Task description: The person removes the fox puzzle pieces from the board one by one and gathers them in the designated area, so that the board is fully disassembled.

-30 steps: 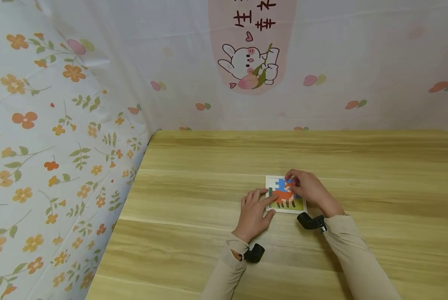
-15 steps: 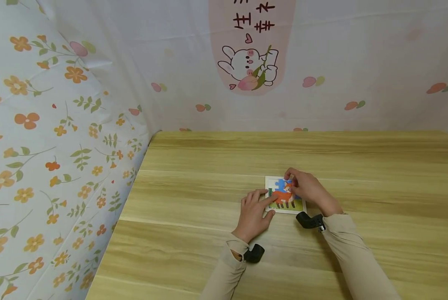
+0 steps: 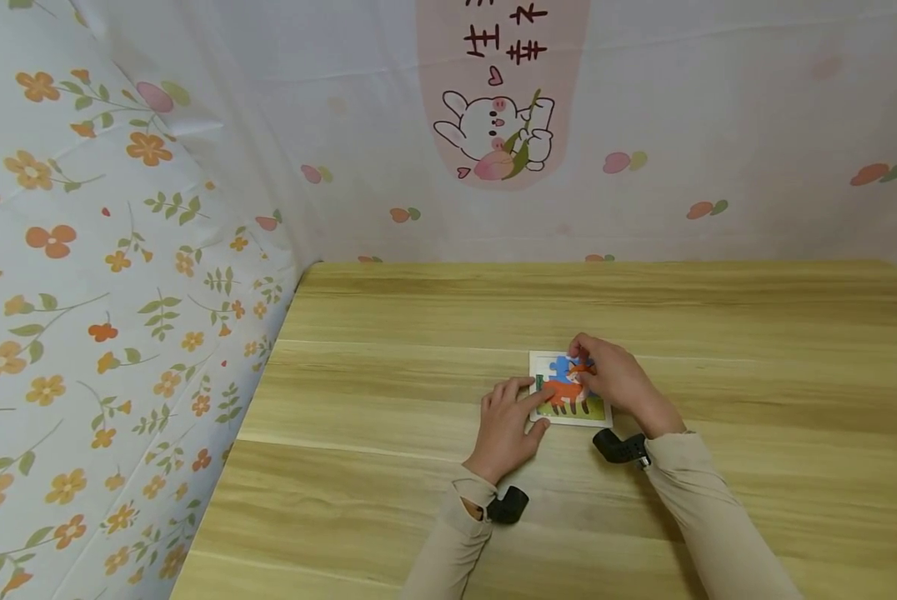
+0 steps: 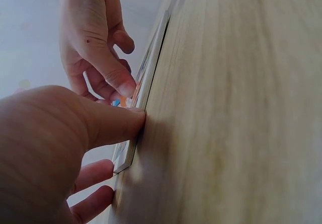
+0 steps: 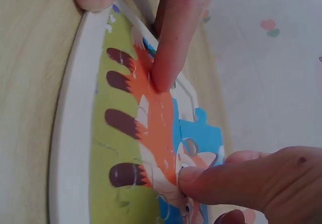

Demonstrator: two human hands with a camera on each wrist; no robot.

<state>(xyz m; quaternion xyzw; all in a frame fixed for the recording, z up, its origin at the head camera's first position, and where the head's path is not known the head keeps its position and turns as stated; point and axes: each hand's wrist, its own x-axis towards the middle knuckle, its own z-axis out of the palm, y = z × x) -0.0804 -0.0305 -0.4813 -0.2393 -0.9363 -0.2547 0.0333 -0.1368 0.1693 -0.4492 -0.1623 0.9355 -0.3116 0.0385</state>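
Observation:
A small fox jigsaw puzzle lies in a white frame (image 3: 533, 363) on the table. My left hand (image 3: 503, 429) rests at its left side. The straight index finger presses the fox's orange body (image 5: 160, 118), and the thumb touches the frame's near edge. Over the upper right part, my right hand (image 3: 621, 379) pinches a fox-head piece (image 5: 202, 159), its thumb on the face and the other fingers curled behind. That piece stands slightly tilted beside a blue piece (image 5: 201, 135). The right fingers hide the puzzle's upper right corner in the head view.
The wood-grain table (image 3: 388, 358) spreads around the puzzle. White cloth with a rabbit print (image 3: 493, 125) hangs behind it, and flowered cloth (image 3: 118, 333) on the left. Black wrist cameras sit on both wrists, one (image 3: 619, 447) close to the frame's lower right corner.
The fox-head piece has tilted in my right fingers, its ears shifting a little. The left hand keeps its place on the puzzle.

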